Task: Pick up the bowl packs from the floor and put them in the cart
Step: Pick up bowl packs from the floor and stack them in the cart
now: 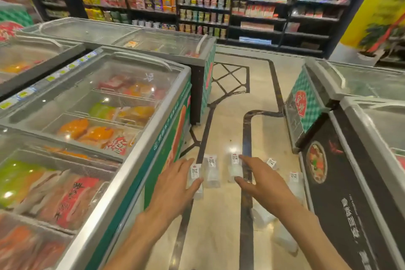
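Several clear plastic bowl packs with white labels lie on the beige tiled floor in the aisle: one (195,176) at my left fingertips, one (211,173) beside it, one (235,165) between my right thumb and fingers, and more (294,182) to the right. My left hand (175,184) is stretched out with straight fingers over the leftmost pack. My right hand (260,182) is spread open, thumb and forefinger apart around a pack; whether either hand touches a pack I cannot tell. No cart is in view.
A glass-topped chest freezer (135,153) with frozen food lines the aisle on the left. Another freezer (341,160) with a dark side panel stands on the right. Shelves of packaged goods (197,0) fill the back wall. More clear packs (282,234) lie near my right forearm.
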The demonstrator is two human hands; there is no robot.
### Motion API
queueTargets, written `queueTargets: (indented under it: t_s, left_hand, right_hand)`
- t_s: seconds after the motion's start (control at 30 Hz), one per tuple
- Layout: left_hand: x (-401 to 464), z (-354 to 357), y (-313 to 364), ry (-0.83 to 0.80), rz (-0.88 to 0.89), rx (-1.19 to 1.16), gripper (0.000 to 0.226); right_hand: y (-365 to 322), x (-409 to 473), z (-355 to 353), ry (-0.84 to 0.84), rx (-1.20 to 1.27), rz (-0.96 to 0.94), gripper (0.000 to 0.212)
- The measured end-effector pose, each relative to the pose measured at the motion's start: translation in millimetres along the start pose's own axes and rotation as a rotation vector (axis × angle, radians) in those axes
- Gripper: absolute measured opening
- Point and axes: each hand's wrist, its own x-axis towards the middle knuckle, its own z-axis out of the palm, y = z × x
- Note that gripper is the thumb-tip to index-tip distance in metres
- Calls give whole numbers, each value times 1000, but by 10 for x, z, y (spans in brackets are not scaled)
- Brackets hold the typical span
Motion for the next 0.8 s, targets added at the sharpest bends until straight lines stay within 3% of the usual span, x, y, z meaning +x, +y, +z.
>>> queueTargets:
  t_s: [0.33, 0.57, 0.8]
  left_hand:
    - [2362, 906, -484, -156, -88, 86, 67]
    - [3808, 2083, -1199, -249, -251, 71, 70]
    - [4795, 3566, -1871, -299, -457, 13, 73]
  right_hand:
    - [833, 2514, 152, -144, 29, 0, 68]
    - [1631, 4416, 887, -303, 84, 45, 76]
    - [2205, 5582, 1758, -366, 14, 53, 73]
